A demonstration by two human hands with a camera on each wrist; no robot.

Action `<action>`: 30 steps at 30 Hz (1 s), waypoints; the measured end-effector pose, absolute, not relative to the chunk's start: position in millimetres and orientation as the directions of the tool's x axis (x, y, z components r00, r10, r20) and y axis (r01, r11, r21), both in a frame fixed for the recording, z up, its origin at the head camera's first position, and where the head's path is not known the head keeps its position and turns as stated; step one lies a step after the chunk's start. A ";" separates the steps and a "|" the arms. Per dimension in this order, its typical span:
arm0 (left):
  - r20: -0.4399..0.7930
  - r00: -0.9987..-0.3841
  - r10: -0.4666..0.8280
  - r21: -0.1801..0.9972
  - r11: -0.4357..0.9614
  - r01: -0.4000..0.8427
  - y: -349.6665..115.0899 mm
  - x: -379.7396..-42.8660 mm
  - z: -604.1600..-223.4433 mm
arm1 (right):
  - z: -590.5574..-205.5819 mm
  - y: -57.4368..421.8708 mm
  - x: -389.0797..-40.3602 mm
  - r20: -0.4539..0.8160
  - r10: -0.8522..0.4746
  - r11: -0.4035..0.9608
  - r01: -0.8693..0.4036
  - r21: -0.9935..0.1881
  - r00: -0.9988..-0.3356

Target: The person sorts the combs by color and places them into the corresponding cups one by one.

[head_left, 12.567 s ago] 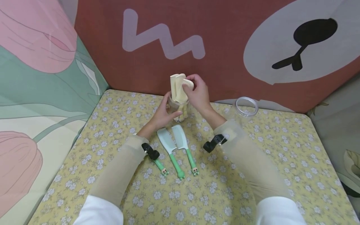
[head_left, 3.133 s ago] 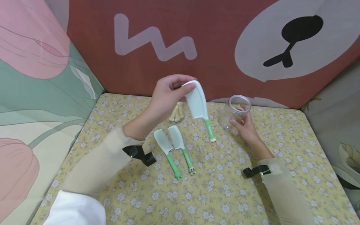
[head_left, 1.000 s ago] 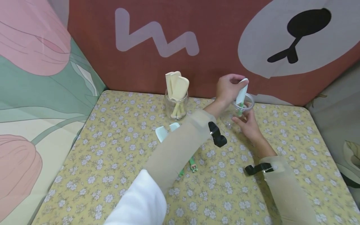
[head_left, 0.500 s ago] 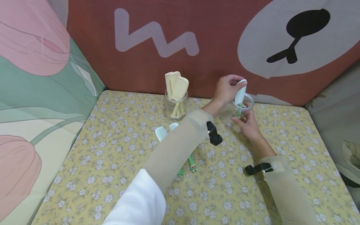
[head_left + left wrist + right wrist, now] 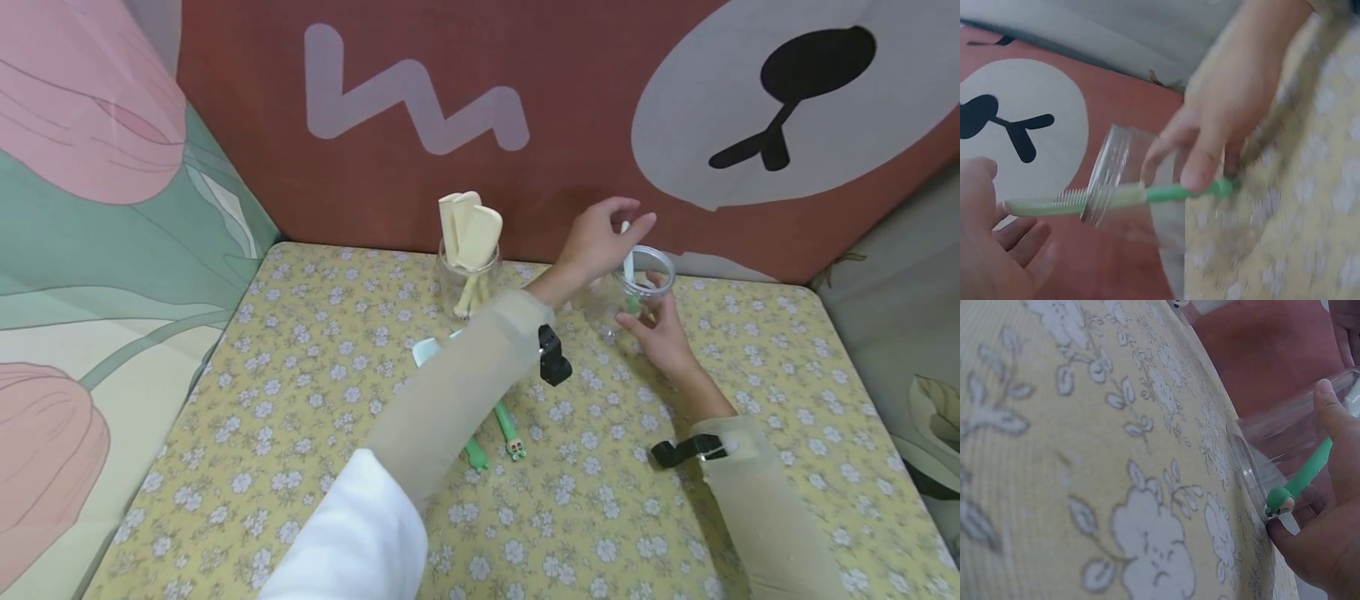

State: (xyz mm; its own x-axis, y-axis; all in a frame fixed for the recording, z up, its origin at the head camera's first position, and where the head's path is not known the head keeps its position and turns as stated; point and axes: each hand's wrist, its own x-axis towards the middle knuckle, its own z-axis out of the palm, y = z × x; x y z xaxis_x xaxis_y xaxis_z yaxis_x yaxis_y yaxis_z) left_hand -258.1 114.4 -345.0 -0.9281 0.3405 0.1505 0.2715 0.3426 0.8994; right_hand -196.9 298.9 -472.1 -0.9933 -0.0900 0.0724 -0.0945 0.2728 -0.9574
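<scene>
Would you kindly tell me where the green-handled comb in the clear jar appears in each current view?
Head: the green-handled comb is right of centre, its pale end rising above the rim of the clear jar.
Left wrist: the comb lies nearly level from left to middle, handle towards the right.
Right wrist: the comb slants near the right edge, mostly its handle showing.
Shared landmark: the right hand holding the jar.

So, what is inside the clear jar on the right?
One comb: its green handle is down in the jar, and its pale toothed blade partly sticks out past the rim. In the left wrist view, the right grip hides a bit of the handle.
</scene>
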 end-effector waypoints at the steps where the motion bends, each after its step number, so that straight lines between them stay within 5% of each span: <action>1: 0.153 -0.917 0.368 0.877 0.378 0.297 111.6 -258.0 -343.8 | -467.5 296.9 -194.6 0.069 -0.094 0.275 -0.092 -0.957 -0.993; 7: 0.169 -0.851 0.497 0.710 0.537 0.455 95.5 -255.8 -330.1 | -455.9 292.2 -187.6 0.066 -0.112 0.278 -0.095 -0.956 -0.992; 14: 0.149 -0.711 0.687 0.283 0.659 0.696 83.7 -246.5 -319.3 | -472.2 299.5 -196.5 0.076 -0.117 0.282 -0.106 -0.954 -0.990; 30: 0.003 -0.486 0.874 -0.076 0.485 0.871 38.2 -194.8 -330.3 | -483.3 304.4 -200.5 0.083 -0.099 0.301 -0.110 -0.947 -0.992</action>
